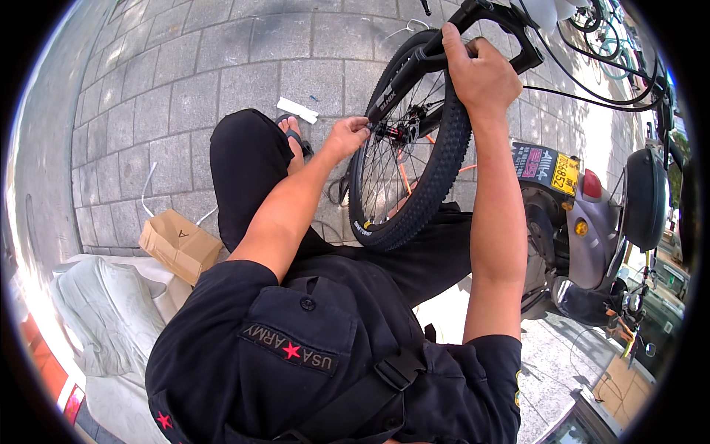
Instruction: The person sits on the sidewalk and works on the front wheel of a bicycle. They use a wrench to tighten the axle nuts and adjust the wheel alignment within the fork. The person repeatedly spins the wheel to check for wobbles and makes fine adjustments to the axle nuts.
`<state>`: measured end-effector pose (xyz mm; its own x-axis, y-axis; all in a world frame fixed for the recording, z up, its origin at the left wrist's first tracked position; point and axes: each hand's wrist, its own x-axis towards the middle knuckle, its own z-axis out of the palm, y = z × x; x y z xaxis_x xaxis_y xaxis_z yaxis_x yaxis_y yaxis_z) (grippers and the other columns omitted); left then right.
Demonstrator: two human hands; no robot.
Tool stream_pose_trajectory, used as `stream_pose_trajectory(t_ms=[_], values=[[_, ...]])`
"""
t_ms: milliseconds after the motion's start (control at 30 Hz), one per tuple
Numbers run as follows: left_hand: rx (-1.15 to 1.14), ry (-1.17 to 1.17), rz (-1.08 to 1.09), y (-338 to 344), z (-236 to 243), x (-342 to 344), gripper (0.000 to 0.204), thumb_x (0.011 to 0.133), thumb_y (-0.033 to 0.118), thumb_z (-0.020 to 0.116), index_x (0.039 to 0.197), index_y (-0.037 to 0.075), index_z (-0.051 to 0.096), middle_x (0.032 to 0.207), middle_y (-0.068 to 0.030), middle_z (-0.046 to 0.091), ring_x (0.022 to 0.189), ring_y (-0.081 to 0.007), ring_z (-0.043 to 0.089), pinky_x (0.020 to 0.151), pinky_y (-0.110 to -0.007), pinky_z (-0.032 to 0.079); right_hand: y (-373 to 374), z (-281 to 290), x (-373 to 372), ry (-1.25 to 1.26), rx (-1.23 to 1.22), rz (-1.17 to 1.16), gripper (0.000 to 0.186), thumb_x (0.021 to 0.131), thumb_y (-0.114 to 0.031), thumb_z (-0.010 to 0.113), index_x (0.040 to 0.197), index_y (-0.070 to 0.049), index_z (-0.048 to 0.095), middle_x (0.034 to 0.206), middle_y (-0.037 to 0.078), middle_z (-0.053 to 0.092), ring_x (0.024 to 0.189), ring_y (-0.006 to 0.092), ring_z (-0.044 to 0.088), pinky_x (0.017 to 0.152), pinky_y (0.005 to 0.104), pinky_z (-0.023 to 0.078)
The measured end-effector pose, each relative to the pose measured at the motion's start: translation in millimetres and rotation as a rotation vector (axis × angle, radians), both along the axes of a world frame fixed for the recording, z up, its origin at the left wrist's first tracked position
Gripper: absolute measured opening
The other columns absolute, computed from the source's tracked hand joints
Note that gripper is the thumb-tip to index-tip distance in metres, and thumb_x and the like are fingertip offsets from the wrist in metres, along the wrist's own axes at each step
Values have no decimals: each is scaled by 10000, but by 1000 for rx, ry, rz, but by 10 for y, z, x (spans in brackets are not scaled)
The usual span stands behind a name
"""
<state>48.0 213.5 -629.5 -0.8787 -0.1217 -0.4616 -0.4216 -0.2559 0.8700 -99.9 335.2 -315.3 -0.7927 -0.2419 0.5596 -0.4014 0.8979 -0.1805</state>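
Note:
A bicycle wheel with a knobbly black tyre (pixel 450 166) stands tilted between my legs, inside a black fork (pixel 399 87). My right hand (pixel 484 78) is closed around the upper part of the fork beside the tyre, its thumb pointing up. At the fork's lower end, by the wheel hub (pixel 399 134), the fingertips of my left hand (pixel 349 138) are pinched together. Whatever they hold is too small and covered to name. Thin spokes and some orange parts show through the wheel.
An open cardboard box (pixel 177 240) lies at the left, near a cloth-covered seat (pixel 111 303). A white strip (pixel 297 110) rests on the paving (pixel 192 96) by my sandalled foot. At the right stands a parked scooter (pixel 588 229); black cables (pixel 614 101) loop above it.

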Motion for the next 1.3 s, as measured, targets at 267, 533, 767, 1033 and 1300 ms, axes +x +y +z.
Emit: stream_pose_trajectory(t_ms=[267,533,767,1033,1300], values=[[122,-59,-23,-112,216,15,431,1001,129,682,1396,-19,593,1234,-91,710,1029,-193,714,777,-318,596,8,-23,-12,6,-18,-4,557,811,-672,703,695,-129,748,684,100,718,657,323,705,582,430,514],[-23,66,-28,-71,79,57,428,992,68,664,1404,-13,582,1217,-108,717,1076,-185,705,787,-318,596,32,-14,-2,15,-2,10,560,817,-676,693,726,-128,761,700,101,729,676,326,717,599,430,525],[-10,54,-78,-102,-8,-17,416,961,48,685,1363,-19,606,1157,-103,734,1011,-166,713,753,-307,581,32,-17,-2,7,-11,11,558,819,-674,689,747,-127,770,725,109,739,701,324,725,611,432,530],[-98,-11,-195,-134,-61,-55,343,969,58,677,1296,-40,642,1092,-91,745,930,-160,720,742,-295,575,23,-2,7,-40,6,-18,600,837,-720,646,759,-137,768,729,103,737,729,331,722,666,430,528],[15,-39,-113,-120,72,-80,356,988,81,667,1323,-34,631,1122,-90,738,974,-184,731,767,-308,588,29,12,21,-61,-9,-19,619,846,-733,630,768,-134,766,748,104,742,753,334,723,698,420,530]])
